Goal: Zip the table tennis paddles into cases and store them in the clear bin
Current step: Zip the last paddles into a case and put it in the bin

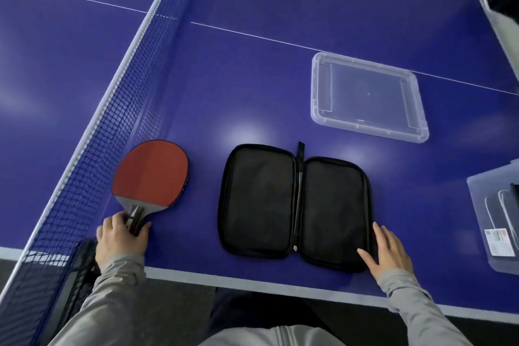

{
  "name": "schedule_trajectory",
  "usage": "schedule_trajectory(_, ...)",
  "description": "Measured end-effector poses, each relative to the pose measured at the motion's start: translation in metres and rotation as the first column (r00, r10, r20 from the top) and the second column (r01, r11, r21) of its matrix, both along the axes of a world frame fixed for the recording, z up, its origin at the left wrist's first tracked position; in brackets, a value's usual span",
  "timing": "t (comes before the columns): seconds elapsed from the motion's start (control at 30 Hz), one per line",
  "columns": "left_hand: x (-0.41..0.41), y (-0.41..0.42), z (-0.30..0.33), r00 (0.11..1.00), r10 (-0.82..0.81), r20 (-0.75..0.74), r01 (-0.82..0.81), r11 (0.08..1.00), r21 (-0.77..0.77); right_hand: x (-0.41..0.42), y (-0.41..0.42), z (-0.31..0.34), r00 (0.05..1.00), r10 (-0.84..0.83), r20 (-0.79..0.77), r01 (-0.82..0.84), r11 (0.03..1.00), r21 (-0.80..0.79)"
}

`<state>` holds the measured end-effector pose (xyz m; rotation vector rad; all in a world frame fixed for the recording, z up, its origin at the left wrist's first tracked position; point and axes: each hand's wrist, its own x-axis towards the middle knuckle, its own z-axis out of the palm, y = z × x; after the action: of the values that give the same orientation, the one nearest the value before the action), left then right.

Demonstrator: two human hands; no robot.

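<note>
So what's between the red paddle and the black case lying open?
Nothing: in the head view only bare blue table tennis table lies between the red rubber-faced paddle and the open black fabric zip case.

case (295,205): matt black cloth | lid (368,98): clear glossy plastic | paddle (151,174): matt red rubber

A blue surface (252,78) with white lines fills most of the frame, and a dark net (112,109) crosses it at the left. A red paddle (151,174) lies flat at lower left beside the net. A black case (295,205) lies spread open at lower centre. A clear lid (368,95) rests at upper right, and a clear bin (477,199) sits at the right edge.
</note>
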<state>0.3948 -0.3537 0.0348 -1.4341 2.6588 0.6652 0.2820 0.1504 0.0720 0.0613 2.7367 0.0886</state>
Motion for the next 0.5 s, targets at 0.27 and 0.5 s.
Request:
schedule_trajectory(0.27,-0.001,-0.006,-0.007,0.988,0.075,-0.134,-0.065,0.995,0.075,0.013,-0.008,0.004,0.999,-0.05,-0.003,0.05,0.999,0.014)
schedule_trajectory(0.5,-0.006,-0.001,-0.003,0.974,0.155,-0.166,-0.142,0.986,0.088,0.018,-0.01,0.009,0.998,-0.055,-0.027,0.055,0.998,0.03)
